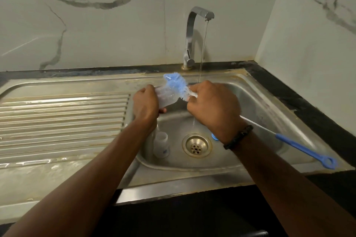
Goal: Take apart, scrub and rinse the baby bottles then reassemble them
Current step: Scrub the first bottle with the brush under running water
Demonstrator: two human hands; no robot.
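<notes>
Spanning most of the view, a stainless-steel sink unit (63, 113) with a ribbed drainboard at nine o'clock is seen below a marble-patterned wall, and a thin stream is let fall from the angular chrome tap (192, 32) at twelve o'clock into the basin. A long bottle brush (176, 86) with pale blue bristles, a white wire shaft and a blue looped plastic handle reaching out to four o'clock is grasped near its bristles by the right hand (212, 107), fingers curled round the shaft. A clear plastic bottle part (166, 96), blurred, is held above the basin just left of centre by the left hand (146, 105), fingers clenched round it, with the bristles laid against it. A small translucent white bottle body (162, 145) is stood upright on the basin floor at seven o'clock of the round drain (196, 147), and a small blue piece (214, 136) is partly hidden under the right wrist. Judged from this, dismantling is done and scrubbing is under way; rinsing and reassembly appear to be left. A blue mark is carried on the standing bottle, but nothing can be read.
</notes>
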